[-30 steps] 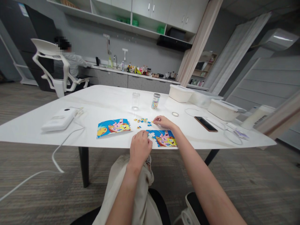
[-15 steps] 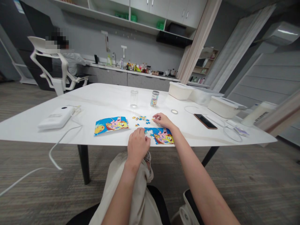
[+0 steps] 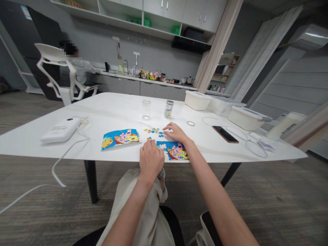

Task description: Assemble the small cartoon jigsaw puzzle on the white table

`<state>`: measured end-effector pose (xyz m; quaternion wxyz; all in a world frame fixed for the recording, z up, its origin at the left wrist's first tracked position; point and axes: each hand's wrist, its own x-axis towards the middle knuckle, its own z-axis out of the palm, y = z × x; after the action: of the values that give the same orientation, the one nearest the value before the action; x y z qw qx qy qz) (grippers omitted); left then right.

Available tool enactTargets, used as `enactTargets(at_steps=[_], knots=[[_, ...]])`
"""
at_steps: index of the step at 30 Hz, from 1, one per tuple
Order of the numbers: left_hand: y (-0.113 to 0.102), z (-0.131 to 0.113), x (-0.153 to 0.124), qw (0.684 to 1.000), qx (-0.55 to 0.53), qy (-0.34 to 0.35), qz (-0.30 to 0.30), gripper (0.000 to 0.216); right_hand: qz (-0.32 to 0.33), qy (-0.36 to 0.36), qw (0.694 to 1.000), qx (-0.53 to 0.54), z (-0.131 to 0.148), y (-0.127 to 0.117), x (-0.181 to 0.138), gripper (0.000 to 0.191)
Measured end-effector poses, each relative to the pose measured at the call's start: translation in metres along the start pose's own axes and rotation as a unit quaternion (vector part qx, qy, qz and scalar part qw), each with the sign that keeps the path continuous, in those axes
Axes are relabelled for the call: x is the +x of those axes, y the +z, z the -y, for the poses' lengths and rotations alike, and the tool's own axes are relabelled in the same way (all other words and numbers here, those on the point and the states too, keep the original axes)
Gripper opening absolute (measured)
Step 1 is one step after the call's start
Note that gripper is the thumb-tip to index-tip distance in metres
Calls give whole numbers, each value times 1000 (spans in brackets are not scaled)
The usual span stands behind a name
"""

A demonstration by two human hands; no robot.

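A partly built cartoon jigsaw [image 3: 176, 151] lies at the near edge of the white table [image 3: 107, 112]. My left hand [image 3: 151, 158] rests curled at the table edge just left of it, fingers closed; what it holds, if anything, is hidden. My right hand [image 3: 176, 131] lies above the jigsaw, fingers stretched toward several loose pieces [image 3: 153, 131]. A printed reference picture [image 3: 120, 138] lies to the left of the pieces.
Behind the pieces stand a clear glass [image 3: 146, 109] and a printed tube [image 3: 168, 109]. A phone [image 3: 225, 134], white tubs [image 3: 197, 100] and cables lie to the right. A white device [image 3: 60, 129] with a cord sits left. A person sits at the far counter.
My right hand slid a little left, from the pieces at the jigsaw's upper edge toward the loose pile. My left hand stayed at the table edge. The view shifted slightly.
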<state>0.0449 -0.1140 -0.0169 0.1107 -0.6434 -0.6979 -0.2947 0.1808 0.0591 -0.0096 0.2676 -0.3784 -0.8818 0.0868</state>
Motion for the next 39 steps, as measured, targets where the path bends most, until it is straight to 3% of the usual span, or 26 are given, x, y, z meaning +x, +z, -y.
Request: enactTargets(at_steps=[3,7,11,15,19,22,28,35,39], knots=[[-3,20,31,998,39,56,15,25,7,-22,999,25,2,2,1,18],[0,59,94,996,72,44,33,27,2,-9,999,38,1,1,1,19],[14,87,125,983,85,151,66,40,-2,7,999,47,1,-1,-1,17],[26,94,122,979,54,186,68,40,5,4,999,49,1,-1,-3,16],[31,94,116,974,52,191,107,27,5,11,999,40,-1,0,-3,16],[33,95,115,974,51,199,98,19,1,27,999,41,-4,-1,-4,16],[35,99,113,974,67,187,106,20,4,34,999,41,-6,-1,-5,16],[37,98,116,970,64,197,126,20,34,23,998,48,1,0,0,20],[38,96,120,969,65,200,127,22,101,35,994,30,2,-6,20,26]])
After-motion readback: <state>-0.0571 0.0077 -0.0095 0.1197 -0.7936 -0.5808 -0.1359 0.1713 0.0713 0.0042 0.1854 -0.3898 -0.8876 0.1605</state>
